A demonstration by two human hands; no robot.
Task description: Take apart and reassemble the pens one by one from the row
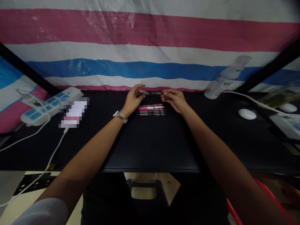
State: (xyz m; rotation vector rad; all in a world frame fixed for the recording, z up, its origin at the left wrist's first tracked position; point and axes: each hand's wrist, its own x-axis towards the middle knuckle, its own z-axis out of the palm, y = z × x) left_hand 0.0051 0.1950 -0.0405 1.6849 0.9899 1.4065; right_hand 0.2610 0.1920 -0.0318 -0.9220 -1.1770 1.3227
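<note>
A dark pen (152, 93) lies crosswise between my two hands near the back of the black table. My left hand (134, 98) has its fingers closed on the pen's left end, and my right hand (173, 98) pinches its right end. Just below, towards me, several pens lie side by side in a stack of parallel rows: red ones and a white one (154, 107) at the top, grey ones (152, 114) at the bottom. A colourful woven band is around my left wrist.
On the left are a white power strip (50, 106), a blurred phone (75, 112) and white cables. A clear bottle (214, 89) stands at the back right, near a white mouse (247, 114) and another cable. Striped sheeting (150, 70) hangs behind the table (152, 147).
</note>
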